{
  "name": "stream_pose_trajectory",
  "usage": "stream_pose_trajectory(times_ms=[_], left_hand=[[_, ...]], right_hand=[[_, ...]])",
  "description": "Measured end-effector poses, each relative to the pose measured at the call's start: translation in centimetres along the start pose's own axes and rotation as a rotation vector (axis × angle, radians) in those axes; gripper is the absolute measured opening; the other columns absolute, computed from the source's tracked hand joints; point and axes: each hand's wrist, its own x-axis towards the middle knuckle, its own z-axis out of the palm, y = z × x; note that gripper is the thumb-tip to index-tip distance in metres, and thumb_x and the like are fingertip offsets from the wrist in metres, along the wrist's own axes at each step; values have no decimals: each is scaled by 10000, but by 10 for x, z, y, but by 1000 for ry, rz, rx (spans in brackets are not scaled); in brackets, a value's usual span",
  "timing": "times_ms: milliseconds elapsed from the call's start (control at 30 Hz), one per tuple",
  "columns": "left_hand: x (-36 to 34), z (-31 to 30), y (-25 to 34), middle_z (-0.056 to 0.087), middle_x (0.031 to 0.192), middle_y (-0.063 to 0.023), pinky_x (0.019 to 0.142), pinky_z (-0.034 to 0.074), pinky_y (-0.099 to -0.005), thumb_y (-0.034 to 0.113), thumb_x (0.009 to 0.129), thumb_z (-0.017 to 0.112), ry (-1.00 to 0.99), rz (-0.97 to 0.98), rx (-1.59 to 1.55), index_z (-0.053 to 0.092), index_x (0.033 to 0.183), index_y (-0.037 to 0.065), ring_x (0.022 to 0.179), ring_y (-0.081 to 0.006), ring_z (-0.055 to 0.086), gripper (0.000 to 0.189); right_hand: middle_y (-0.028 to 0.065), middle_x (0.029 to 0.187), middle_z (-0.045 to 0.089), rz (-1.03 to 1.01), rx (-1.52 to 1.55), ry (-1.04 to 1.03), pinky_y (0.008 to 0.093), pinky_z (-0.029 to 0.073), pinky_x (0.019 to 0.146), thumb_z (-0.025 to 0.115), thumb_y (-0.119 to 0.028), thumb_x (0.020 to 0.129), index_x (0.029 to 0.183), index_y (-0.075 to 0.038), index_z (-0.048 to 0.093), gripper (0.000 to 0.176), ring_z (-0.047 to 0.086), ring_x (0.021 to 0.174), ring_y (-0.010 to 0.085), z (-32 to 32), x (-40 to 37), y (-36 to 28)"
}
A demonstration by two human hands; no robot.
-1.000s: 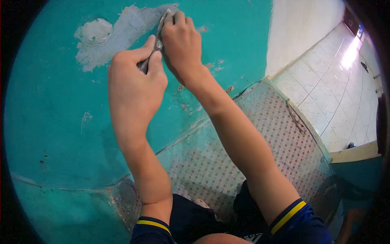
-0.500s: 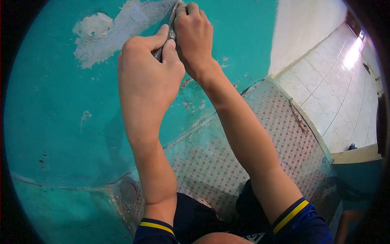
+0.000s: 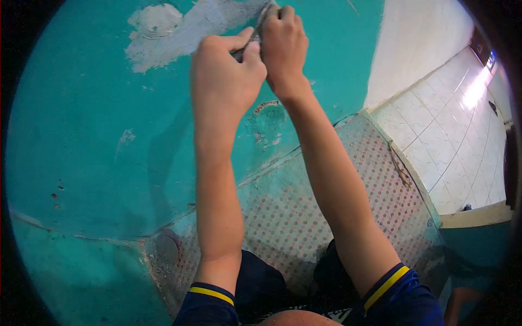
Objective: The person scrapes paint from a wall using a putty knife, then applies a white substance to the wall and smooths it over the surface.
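Observation:
High in the head view, both my hands grip a narrow scraper [image 3: 255,38] with a dark handle, its edge against the turquoise wall [image 3: 81,125]. My left hand [image 3: 225,68] is closed around the handle end, thumb and forefinger pinching it. Further up the tool, my right hand [image 3: 285,49] has its fingers curled over the blade part. The scraper tip lies at the right end of a bare grey-white patch [image 3: 201,27], where the paint is off. A rounder whitish spot [image 3: 157,22] shows at the patch's left.
Below the wall runs a dusty floor covering with dots [image 3: 359,168]. A raised edge [image 3: 416,163] with a piece of cord [image 3: 399,165] on it borders white floor tiles [image 3: 443,130] at right. Smaller chips mark the wall lower down [image 3: 269,108].
The view has shifted, so wall, patch and hands appear further right and slightly higher. Both hands keep their grip on the scraper near the same part of the patch.

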Motion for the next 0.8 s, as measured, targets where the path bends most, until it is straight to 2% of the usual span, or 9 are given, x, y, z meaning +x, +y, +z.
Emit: stream_pose_trajectory(times_ms=[67, 233, 300, 367, 433, 500, 667, 733, 800], left_hand=[[-3, 0, -1, 677, 764, -74, 623, 461, -275, 112, 876, 648, -29, -17, -4, 664, 1162, -22, 658, -68, 522, 316], [-4, -26, -4, 616, 698, 3, 562, 418, -250, 138, 862, 688, -67, -53, -21, 697, 1114, -3, 617, -52, 479, 289], [-1, -41, -10, 711, 851, -203, 663, 519, -331, 130, 823, 685, 91, 31, 102, 713, 1006, -22, 686, -211, 687, 239], [0, -53, -9, 717, 836, -186, 661, 522, -324, 131, 806, 707, 112, -31, 102, 726, 964, -12, 684, -204, 689, 213], [0, -61, -8, 720, 825, -176, 679, 532, -319, 134, 797, 716, 106, -118, 38, 729, 963, -7, 704, -211, 703, 219], [3, -55, -11, 719, 815, -175, 684, 536, -318, 135, 801, 710, 148, -13, 58, 727, 965, -12, 709, -213, 706, 221], [7, -19, -22, 734, 847, -125, 685, 522, -284, 163, 851, 696, 188, 150, 100, 713, 1026, -20, 701, -131, 654, 254], [5, -19, -19, 710, 776, -88, 600, 502, -268, 173, 867, 678, 146, 236, 115, 717, 1046, -12, 619, -116, 614, 261], [0, -44, 3, 682, 739, -69, 551, 468, -246, 167, 876, 672, 83, 76, -57, 716, 1062, -5, 586, -96, 581, 257]], right_hand=[[157, 1024, 588, 37, -39, 4, 410, 549, 689, 583, -48, 811, 1166, 59, 585, 370, 603, 948, 325, 1, 3, 7], [160, 977, 587, 68, -41, -38, 388, 540, 701, 594, -57, 806, 1110, 72, 579, 330, 608, 913, 309, 11, -14, -9], [162, 920, 582, 69, -17, 6, 372, 531, 712, 606, -58, 788, 1043, 81, 578, 292, 611, 869, 293, 13, -16, -21], [178, 1043, 597, 102, 129, -14, 403, 541, 745, 608, -89, 811, 1205, 74, 568, 429, 601, 979, 332, 12, -18, -32], [181, 1068, 602, 25, 165, 136, 404, 531, 803, 617, -92, 798, 1216, 76, 563, 454, 601, 997, 342, 14, -17, -39], [272, 1198, 536, -21, 295, 109, 420, 444, 984, 593, -72, 798, 1241, 150, 480, 508, 525, 1150, 404, 13, -20, -49], [330, 1366, 410, 78, 397, 132, 458, 377, 1066, 582, -88, 816, 1345, 157, 363, 623, 402, 1282, 467, 8, -28, -54], [337, 1383, 392, 84, 427, 148, 489, 358, 1088, 570, -59, 812, 1371, 146, 329, 642, 385, 1299, 482, 4, -26, -52], [339, 1382, 391, 29, 476, 156, 493, 354, 1095, 568, -42, 801, 1370, 138, 335, 640, 384, 1303, 485, 9, -30, -56]])
